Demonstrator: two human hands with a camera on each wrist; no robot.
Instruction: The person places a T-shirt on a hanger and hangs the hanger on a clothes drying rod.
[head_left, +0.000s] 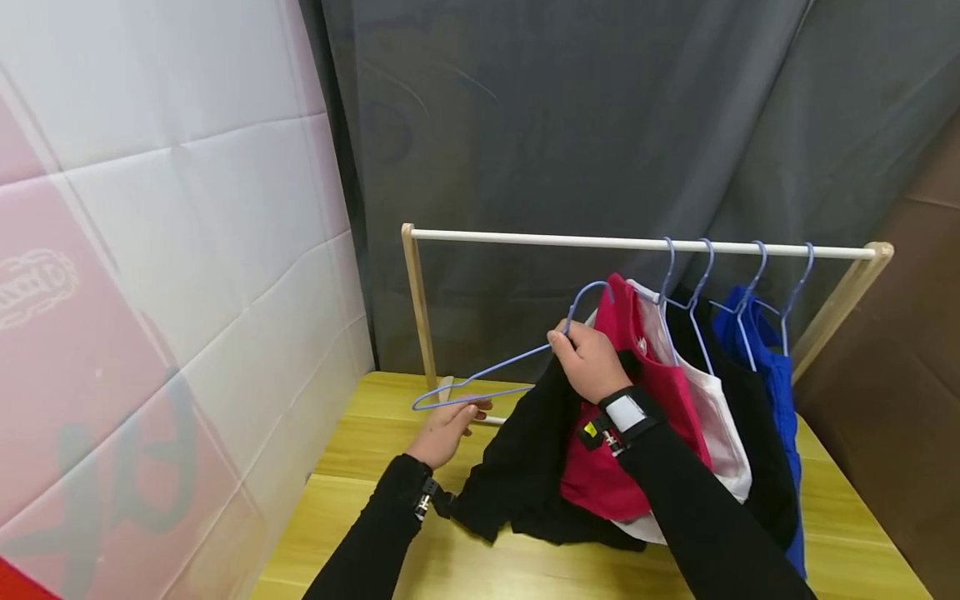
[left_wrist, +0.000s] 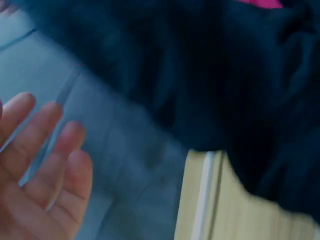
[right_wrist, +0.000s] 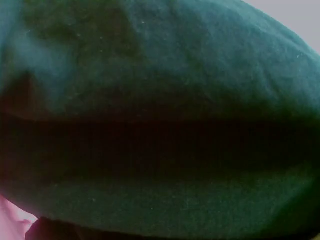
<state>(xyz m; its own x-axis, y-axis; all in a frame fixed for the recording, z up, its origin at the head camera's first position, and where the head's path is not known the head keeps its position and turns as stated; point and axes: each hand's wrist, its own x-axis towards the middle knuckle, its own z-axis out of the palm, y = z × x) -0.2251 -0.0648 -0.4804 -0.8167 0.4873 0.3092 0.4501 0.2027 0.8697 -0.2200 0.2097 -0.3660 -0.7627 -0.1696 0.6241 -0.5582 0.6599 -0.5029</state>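
Observation:
My right hand (head_left: 588, 362) grips a blue-purple clothes hanger (head_left: 498, 367) just below its hook, with the hook standing up above the fist. A black garment (head_left: 517, 467) hangs down from beneath this hand, and the hanger's left arm is bare. Under that bare left end is my left hand (head_left: 444, 429), fingers extended and relaxed. The left wrist view shows this palm (left_wrist: 45, 185) holding nothing, with the black cloth (left_wrist: 165, 65) to its right. Dark cloth (right_wrist: 160, 75) fills most of the right wrist view, so the fingers are hidden there.
A small clothes rack with a white rail (head_left: 525, 240) and wooden posts stands on the yellow wood-grain table (head_left: 345, 500). On its right side hang red (head_left: 600, 467), white (head_left: 720, 408), black and blue (head_left: 776, 392) garments. A pale printed wall (head_left: 187, 250) rises at left.

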